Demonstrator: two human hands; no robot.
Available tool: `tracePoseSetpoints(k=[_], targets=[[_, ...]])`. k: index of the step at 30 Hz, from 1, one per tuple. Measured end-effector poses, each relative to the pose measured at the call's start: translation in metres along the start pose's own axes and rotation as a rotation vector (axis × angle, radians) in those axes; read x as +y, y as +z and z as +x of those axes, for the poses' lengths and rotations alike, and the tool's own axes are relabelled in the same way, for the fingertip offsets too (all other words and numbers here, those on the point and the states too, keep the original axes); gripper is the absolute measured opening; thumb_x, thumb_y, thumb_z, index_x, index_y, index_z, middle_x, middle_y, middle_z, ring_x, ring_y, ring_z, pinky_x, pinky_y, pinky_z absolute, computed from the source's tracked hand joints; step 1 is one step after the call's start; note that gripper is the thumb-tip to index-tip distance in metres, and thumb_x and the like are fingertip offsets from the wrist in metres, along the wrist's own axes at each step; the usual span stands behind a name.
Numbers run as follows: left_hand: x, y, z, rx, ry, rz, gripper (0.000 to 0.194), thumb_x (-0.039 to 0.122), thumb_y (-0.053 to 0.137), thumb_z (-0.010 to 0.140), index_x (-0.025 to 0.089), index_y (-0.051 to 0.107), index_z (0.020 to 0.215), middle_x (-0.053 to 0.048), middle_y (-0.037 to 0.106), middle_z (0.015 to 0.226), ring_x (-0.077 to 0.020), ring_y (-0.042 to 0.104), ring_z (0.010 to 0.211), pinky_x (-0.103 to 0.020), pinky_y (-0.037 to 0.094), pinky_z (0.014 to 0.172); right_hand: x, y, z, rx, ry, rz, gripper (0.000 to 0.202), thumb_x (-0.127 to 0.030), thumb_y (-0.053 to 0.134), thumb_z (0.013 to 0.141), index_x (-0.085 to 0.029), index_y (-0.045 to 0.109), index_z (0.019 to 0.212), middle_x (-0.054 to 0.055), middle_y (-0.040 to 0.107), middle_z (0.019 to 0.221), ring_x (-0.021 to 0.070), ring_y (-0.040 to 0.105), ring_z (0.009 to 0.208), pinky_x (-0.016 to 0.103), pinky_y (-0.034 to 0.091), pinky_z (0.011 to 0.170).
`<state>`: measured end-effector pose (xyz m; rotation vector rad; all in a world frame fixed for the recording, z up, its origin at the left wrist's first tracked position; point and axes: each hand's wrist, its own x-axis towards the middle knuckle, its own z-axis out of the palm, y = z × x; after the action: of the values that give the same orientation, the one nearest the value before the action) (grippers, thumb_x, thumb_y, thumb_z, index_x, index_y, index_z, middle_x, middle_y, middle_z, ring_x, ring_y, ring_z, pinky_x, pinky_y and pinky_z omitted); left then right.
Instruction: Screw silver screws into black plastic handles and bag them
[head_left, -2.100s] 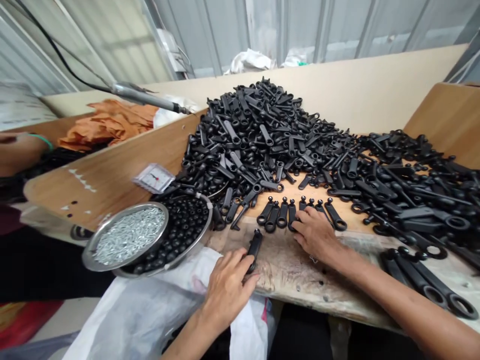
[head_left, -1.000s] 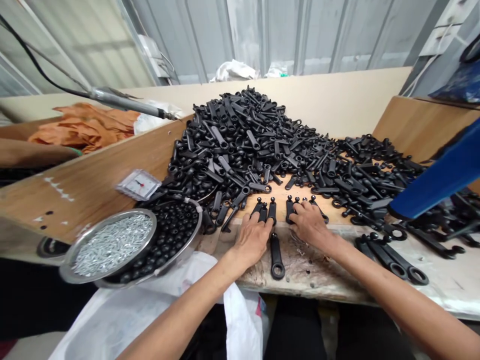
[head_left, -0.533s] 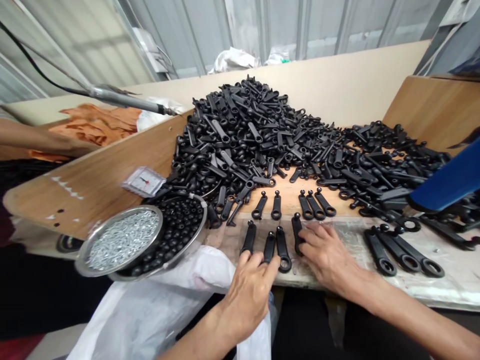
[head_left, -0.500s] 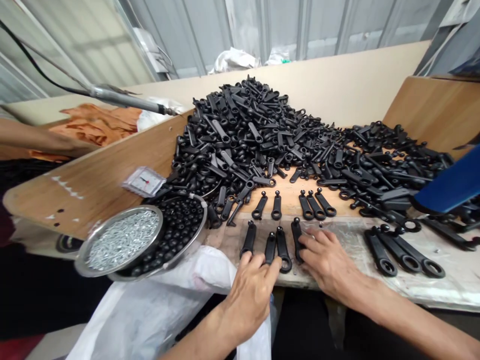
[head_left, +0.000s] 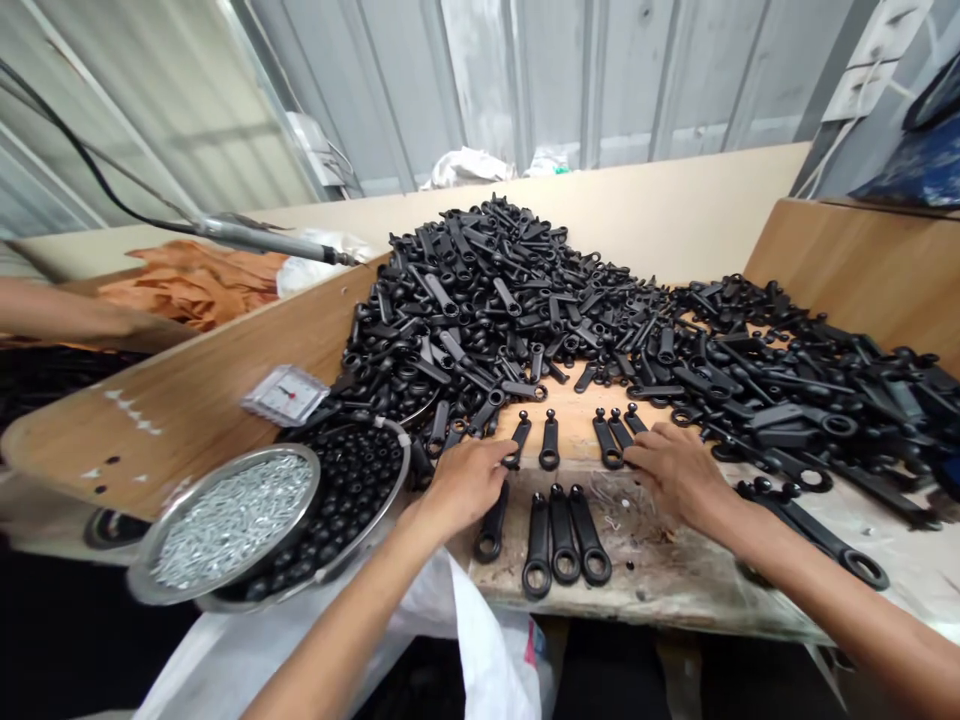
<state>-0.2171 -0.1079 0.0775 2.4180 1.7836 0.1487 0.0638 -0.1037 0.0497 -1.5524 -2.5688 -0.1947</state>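
My left hand (head_left: 469, 482) reaches over the bench with its fingers closed at the ring end of a black lever (head_left: 521, 428) in the back row. My right hand (head_left: 679, 475) has its fingers bent over the lower end of another black lever (head_left: 634, 418), the rightmost of three side by side; its fingertips are partly hidden. A single lever (head_left: 550, 440) stands between the hands. Nearer me lie three levers (head_left: 564, 535) together, ring ends towards me, and one more lever (head_left: 491, 525) below my left hand. Other levers (head_left: 825, 535) lie partly under my right forearm.
A large heap of black levers (head_left: 480, 290) fills the back. At left are a bowl of screws (head_left: 232, 520), a bowl of black balls (head_left: 352, 500), a small dial clock (head_left: 286, 393) and a hanging power screwdriver (head_left: 262, 238). Another person's arm (head_left: 75, 310) is beyond the wooden board (head_left: 180, 400).
Both hands have moved from the front levers to the back row, the left going up and left, the right up and right. Three front levers now lie closely side by side.
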Motion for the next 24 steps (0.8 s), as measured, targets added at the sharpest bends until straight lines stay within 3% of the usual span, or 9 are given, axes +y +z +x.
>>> tracePoseSetpoints(k=[4,10,16,20,24], targets=[[-0.013,0.008,0.030,-0.113,-0.023,-0.008,0.029,0.024,0.048,0.074,0.028,0.067,0.095,0.001,0.068,0.095,-0.0178,0.061,0.090,-0.027,0.042,0.076,0.008,0.016,0.014,-0.054,0.022,-0.079,0.012,-0.023,0.058,0.078,-0.026,0.068,0.084,0.006,0.059,0.098,0.0268,0.043,0.097,0.036,0.027,0.078],[-0.014,0.010,0.036,-0.210,-0.059,-0.002,0.021,0.037,0.054,0.074,0.029,0.069,0.087,0.002,0.068,0.088,-0.0150,0.061,0.084,-0.025,0.042,0.073,0.005,0.020,0.019,-0.045,-0.007,-0.086,0.015,-0.028,0.055,0.081,-0.024,0.068,0.086,0.008,0.056,0.110,0.0274,0.040,0.103,0.037,0.027,0.080],[-0.002,0.015,0.039,-0.255,-0.169,0.071,0.031,0.044,0.053,0.081,0.016,0.062,0.091,-0.005,0.063,0.095,-0.0167,0.058,0.092,-0.039,0.044,0.085,0.001,0.028,0.026,-0.040,-0.028,-0.080,0.014,-0.026,0.055,0.080,-0.021,0.067,0.084,0.008,0.055,0.108,0.0278,0.038,0.105,0.037,0.027,0.079],[0.005,0.018,0.042,-0.259,-0.229,0.117,0.029,0.040,0.051,0.084,0.015,0.059,0.095,-0.006,0.061,0.099,-0.0167,0.056,0.095,-0.040,0.045,0.087,-0.001,0.034,0.029,-0.039,-0.044,-0.069,0.013,-0.024,0.055,0.080,-0.021,0.067,0.079,0.008,0.056,0.106,0.0275,0.038,0.104,0.037,0.027,0.077],[0.009,0.018,0.044,-0.249,-0.260,0.137,0.029,0.038,0.051,0.084,0.014,0.057,0.100,-0.006,0.060,0.101,-0.0167,0.057,0.094,-0.039,0.046,0.084,-0.005,0.023,0.019,-0.014,-0.068,-0.038,0.016,-0.023,0.051,0.083,-0.020,0.066,0.079,0.007,0.057,0.101,0.0260,0.040,0.103,0.036,0.028,0.078]])
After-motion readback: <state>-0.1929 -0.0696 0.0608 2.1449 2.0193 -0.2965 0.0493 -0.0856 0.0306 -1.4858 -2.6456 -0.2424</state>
